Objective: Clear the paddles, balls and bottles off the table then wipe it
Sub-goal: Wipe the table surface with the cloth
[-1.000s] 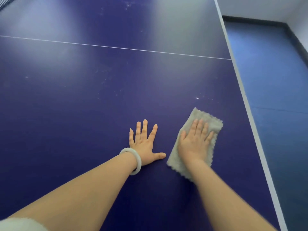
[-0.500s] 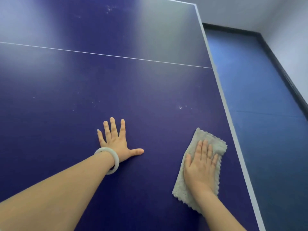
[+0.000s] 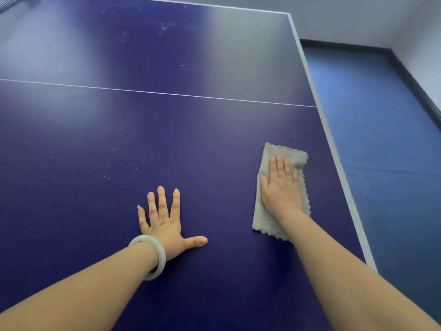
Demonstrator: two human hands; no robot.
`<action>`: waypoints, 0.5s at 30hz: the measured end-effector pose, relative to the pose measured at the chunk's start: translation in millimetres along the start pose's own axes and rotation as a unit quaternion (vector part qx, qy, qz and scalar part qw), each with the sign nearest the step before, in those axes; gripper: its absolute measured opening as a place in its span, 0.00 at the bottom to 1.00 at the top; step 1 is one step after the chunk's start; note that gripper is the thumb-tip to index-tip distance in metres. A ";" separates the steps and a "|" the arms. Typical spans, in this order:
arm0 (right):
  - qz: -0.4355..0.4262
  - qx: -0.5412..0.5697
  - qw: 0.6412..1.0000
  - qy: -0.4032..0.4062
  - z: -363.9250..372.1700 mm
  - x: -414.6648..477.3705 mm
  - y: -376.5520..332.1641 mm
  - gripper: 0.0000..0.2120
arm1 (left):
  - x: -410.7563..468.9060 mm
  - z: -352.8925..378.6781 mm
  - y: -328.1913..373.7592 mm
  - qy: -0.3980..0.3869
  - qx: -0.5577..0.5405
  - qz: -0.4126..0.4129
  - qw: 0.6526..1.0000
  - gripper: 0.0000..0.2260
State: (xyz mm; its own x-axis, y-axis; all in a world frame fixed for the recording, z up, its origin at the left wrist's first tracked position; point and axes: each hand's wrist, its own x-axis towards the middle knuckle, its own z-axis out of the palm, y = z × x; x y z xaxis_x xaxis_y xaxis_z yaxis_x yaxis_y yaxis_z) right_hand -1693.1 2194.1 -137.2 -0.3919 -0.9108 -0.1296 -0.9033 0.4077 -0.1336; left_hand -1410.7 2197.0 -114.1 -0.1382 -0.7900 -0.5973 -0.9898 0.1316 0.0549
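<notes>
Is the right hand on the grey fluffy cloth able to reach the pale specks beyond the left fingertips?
Probably yes: only blue tabletop separates the grey fluffy cloth from the pale specks; the left hand lies nearer, off that path.

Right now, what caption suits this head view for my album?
Right hand presses a beige cloth on the blue table; left hand rests flat.
</notes>
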 end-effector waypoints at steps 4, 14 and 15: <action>-0.096 -0.008 0.995 -0.007 0.5 -45.9 30.4 0.29 | -1.4 -2.1 1.6 0.000 0.000 0.001 1.000 0.60; 0.088 0.013 0.996 -0.009 -26.6 30.3 58.1 0.29 | -3.4 -3.0 2.6 0.003 -0.001 0.001 1.000 0.60; 0.037 0.014 0.999 -0.010 -22.5 29.8 43.4 0.29 | -3.7 -3.2 2.3 0.003 -0.002 0.001 1.000 0.60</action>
State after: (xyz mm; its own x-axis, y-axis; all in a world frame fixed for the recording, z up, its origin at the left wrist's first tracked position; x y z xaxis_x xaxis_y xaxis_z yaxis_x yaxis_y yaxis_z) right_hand -1747.9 2183.2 -124.7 -0.4536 -0.8767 -0.1602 -0.8667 0.4759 -0.1497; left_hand -1412.6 2198.3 -109.2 -0.1405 -0.7931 -0.5927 -0.9896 0.1310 0.0593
